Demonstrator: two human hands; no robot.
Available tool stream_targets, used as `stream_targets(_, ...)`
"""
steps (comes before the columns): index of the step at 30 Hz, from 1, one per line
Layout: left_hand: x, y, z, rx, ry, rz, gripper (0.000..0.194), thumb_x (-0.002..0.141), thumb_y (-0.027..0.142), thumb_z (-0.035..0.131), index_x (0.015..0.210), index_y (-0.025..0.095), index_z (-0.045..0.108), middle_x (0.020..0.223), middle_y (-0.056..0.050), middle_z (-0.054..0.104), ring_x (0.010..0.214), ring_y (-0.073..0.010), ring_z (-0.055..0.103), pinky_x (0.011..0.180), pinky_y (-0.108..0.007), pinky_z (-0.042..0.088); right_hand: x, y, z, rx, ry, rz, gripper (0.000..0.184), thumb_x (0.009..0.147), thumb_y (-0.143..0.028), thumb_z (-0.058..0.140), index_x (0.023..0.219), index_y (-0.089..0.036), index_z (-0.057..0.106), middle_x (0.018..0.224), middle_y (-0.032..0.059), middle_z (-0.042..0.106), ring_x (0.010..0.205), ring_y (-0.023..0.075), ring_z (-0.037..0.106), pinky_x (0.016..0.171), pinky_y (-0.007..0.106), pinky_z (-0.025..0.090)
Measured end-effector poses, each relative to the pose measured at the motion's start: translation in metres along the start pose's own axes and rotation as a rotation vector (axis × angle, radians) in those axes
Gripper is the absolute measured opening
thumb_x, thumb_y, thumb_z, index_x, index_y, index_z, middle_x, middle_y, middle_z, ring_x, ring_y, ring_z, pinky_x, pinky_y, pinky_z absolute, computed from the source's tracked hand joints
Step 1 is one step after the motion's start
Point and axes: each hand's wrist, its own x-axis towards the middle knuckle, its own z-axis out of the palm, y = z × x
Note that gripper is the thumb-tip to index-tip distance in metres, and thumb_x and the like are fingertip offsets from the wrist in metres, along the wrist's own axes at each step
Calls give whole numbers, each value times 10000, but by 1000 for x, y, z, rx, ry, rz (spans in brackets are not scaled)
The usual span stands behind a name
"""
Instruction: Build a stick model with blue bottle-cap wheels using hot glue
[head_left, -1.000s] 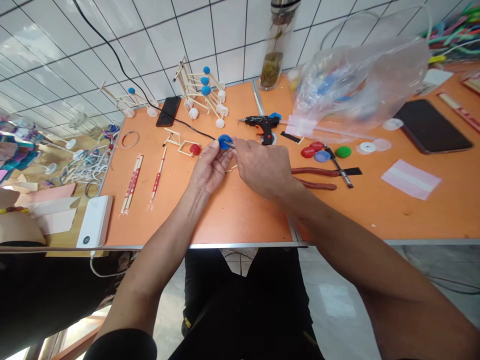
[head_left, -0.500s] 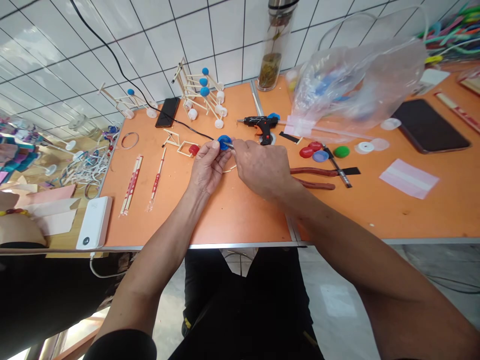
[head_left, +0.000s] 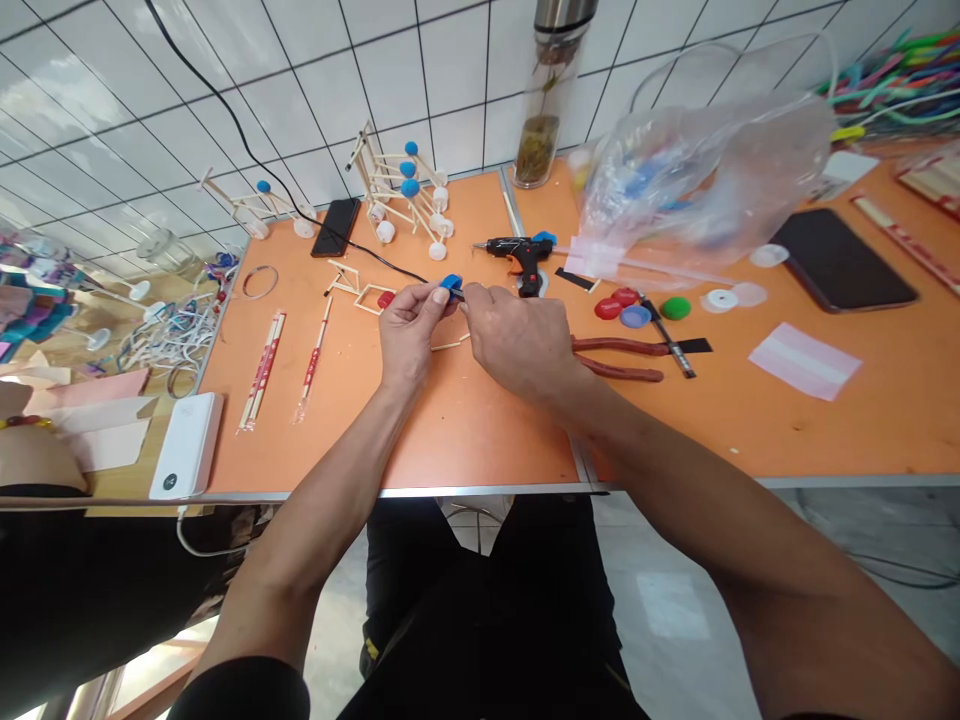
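Observation:
My left hand (head_left: 409, 335) pinches a blue bottle cap (head_left: 450, 283) between thumb and fingertips, a little above the orange table (head_left: 480, 430). My right hand (head_left: 517, 335) is closed round a thin pointed tool whose tip touches the cap; most of the tool is hidden in the fist. A loose wooden stick (head_left: 448, 345) lies on the table just under both hands. A small stick frame with a red cap (head_left: 373, 297) sits to the left of my left hand.
A black glue gun (head_left: 521, 252), red-handled pliers (head_left: 619, 358), loose caps (head_left: 634, 308) and a clear plastic bag (head_left: 690, 180) lie right of my hands. Stick-and-cap models (head_left: 401, 200), a black phone (head_left: 336, 225), wrapped chopsticks (head_left: 264, 365) and a white power bank (head_left: 186, 445) are on the left.
My left hand has turned the blue cap so it now shows edge-on, and both hands have shifted slightly left and away from me.

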Motion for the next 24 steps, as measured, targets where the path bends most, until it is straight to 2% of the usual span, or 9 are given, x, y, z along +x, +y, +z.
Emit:
stream_targets(4,-2,4,0,59,2,53,388,798,610,1030,950,276,904,960,-12,899,856,-151,833,892,-315,702,8,8,-5,349,-20,51,311,1166,-300,466,1164,-155,741,985,131,779,824,248,673,688,350,291)
stream_targets(6,-2,6,1,93,0,83,400,801,627,1022,946,274,904,958,-17,899,859,-163,833,896,-333,703,15,16,-5,712,-103,64,293,1135,-350,522,1016,-173,723,784,37,641,684,184,527,654,331,288)
stream_targets(9,-3,10,1,127,-5,122,405,812,638,1010,958,274,908,921,-20,890,843,-170,824,886,-344,698,22,23,-1,1140,-316,123,319,1116,-433,510,1044,-193,707,640,-72,387,554,152,298,582,319,258)
stream_targets(11,-4,10,1,140,8,127,392,817,627,1011,962,276,913,905,-20,884,839,-167,815,885,-341,693,21,22,3,1085,-275,108,333,1119,-434,502,1066,-185,717,653,-56,436,566,158,340,596,319,274)
stream_targets(13,-5,10,1,148,36,106,377,821,618,1011,952,278,912,916,-23,884,859,-171,812,902,-345,692,16,15,7,761,-88,55,351,1141,-403,485,1079,-166,736,790,39,645,676,190,521,658,328,305)
stream_targets(15,-7,8,2,149,63,74,367,827,611,1008,942,277,908,926,-28,882,890,-182,815,936,-363,694,9,6,8,378,27,14,382,1174,-331,408,1209,-151,743,1034,146,784,837,254,667,703,351,307)
stream_targets(18,-9,6,3,133,95,42,332,850,572,1003,949,271,903,944,-30,880,914,-188,815,964,-377,685,3,-2,6,115,7,18,426,1190,-261,329,1349,-151,709,1200,207,812,954,312,735,712,373,306)
stream_targets(21,-11,6,5,123,105,28,285,870,506,1003,949,253,898,971,-37,882,916,-181,812,965,-368,668,8,4,2,387,-30,49,314,1165,-302,448,1168,-170,733,1042,140,792,886,264,683,702,351,319)
stream_targets(24,-12,9,7,123,85,25,286,881,495,996,955,239,892,926,-36,873,882,-181,809,951,-367,662,20,17,1,1015,-218,128,261,1085,-415,593,949,-205,669,717,-8,548,617,158,429,606,311,264)
